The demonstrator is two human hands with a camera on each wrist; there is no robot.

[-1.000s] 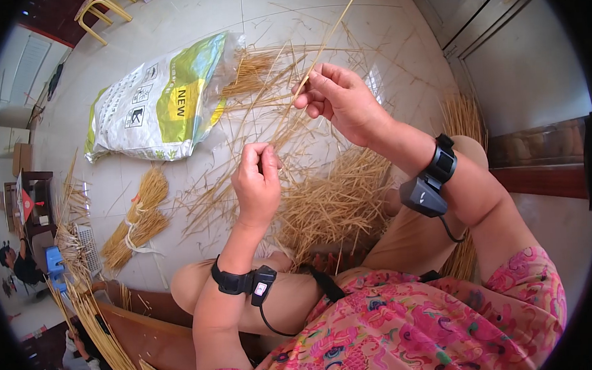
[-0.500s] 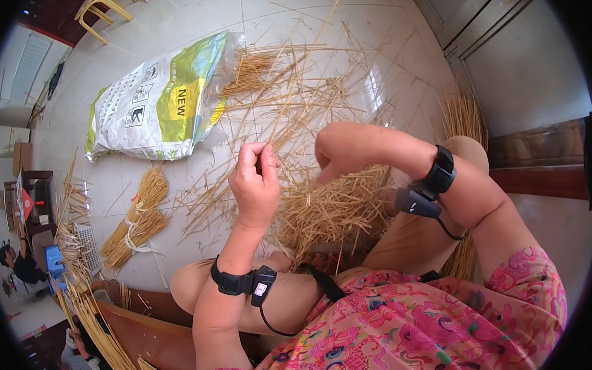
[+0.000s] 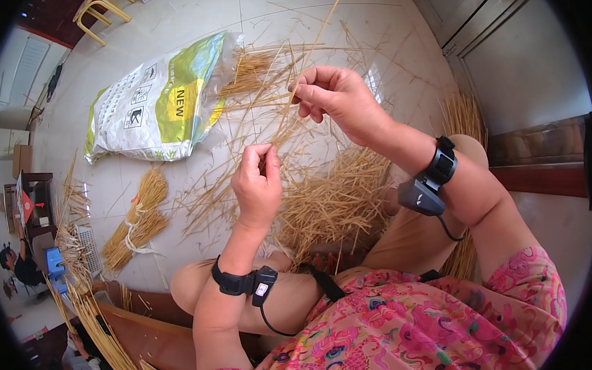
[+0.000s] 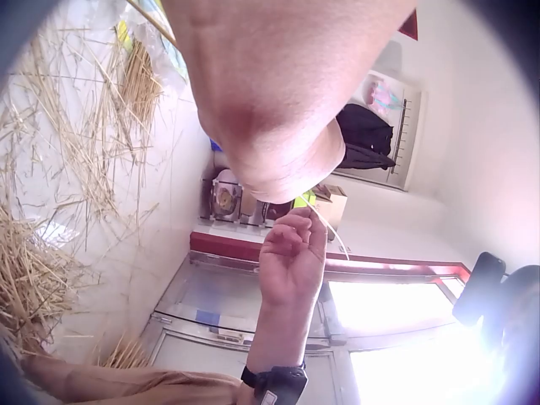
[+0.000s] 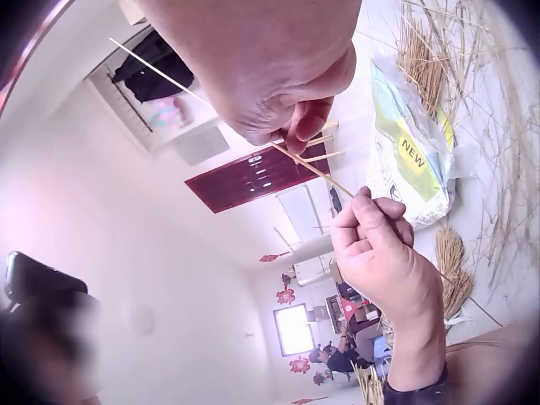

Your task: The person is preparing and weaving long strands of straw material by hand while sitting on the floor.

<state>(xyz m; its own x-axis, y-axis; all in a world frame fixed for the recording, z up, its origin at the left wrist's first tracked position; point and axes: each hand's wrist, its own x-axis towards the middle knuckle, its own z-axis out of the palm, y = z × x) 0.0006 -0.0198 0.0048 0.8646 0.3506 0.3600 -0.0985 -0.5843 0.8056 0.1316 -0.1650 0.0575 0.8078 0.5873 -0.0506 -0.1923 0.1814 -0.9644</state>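
A long thin straw [image 3: 323,31] slants up between the two hands. Its lower part is pinched in the left hand [image 3: 257,187], whose fingers are curled. Higher on the same straw, the thumb and index finger of the right hand [image 3: 342,103] pinch it. The right wrist view shows the straw [image 5: 325,175] running from the right hand [image 5: 283,84] down to the thumb and fingertips of the left hand [image 5: 384,257]. In the left wrist view the right hand [image 4: 293,261] appears beyond the large, near left hand [image 4: 270,101], which hides its own fingertips.
Loose straw [image 3: 337,199] is heaped between the legs and scattered on the floor. A green and white bag [image 3: 158,102] lies at the upper left, with a tied straw bundle [image 3: 137,217] below it. A yellow-legged stool [image 3: 99,14] and a metal door [image 3: 521,66] stand farther off.
The right hand came down near the left hand with its wrist bent, then moved back up and away along the straw. The left hand has barely moved.
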